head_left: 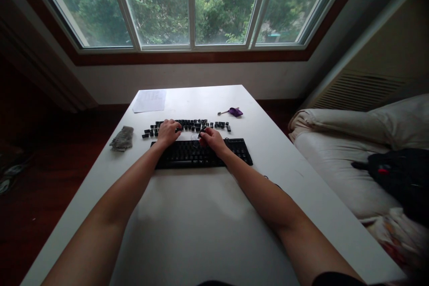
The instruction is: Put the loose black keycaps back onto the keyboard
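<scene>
I see the hands apart: the right hand (214, 139) pinches a small dark piece (202, 133) over the keyboard (187, 159); the left hand (168, 132) reaches among loose keycaps (192, 123), rowed beyond it for easy picking. Whether it grips one, I can't tell.

A sheet of paper (149, 101) lies at the far left corner of the white counter (174, 232), and a rumpled gray cloth (122, 139) lies nearer along the left edge. Toward the far right is a crumpled purple item (236, 112) with a thin stick (224, 112) at its left. Beyond, a wood-framed window (161, 4) shows green trees (228, 0). A black bag (402, 178) rests on the cream sofa (328, 156) at right, above dark red flooring (60, 178).
</scene>
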Motion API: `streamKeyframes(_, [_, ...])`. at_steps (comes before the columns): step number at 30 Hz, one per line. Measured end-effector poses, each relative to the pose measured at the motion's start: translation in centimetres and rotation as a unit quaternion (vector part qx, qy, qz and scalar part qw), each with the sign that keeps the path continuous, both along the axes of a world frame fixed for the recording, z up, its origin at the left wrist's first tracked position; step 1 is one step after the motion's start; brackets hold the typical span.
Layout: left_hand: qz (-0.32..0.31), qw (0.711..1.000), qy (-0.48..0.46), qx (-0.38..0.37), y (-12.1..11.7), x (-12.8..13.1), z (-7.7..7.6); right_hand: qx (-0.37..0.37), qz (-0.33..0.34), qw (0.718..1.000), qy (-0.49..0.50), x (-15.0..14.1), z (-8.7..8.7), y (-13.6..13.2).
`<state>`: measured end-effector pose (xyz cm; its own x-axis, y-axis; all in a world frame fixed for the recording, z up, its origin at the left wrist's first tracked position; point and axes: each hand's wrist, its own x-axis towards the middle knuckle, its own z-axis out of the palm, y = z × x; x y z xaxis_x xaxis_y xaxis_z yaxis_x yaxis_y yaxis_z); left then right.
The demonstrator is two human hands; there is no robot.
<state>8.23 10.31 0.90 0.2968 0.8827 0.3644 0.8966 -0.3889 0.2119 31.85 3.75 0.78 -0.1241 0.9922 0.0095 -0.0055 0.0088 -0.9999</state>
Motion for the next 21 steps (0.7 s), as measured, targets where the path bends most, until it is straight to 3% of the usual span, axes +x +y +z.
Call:
streamKeyframes(12, [0.024,0.999,0.025,-0.009,0.6,0.1,-0.9,0.018,0.001,1.0,-0.008,0.0,-0.3,0.4])
streamKeyframes(21, [-0.016,0.999,-0.031,0.008,-2.7,1.1,0.2,0.095,0.067,0.989,-0.092,0.1,1.1,-0.1])
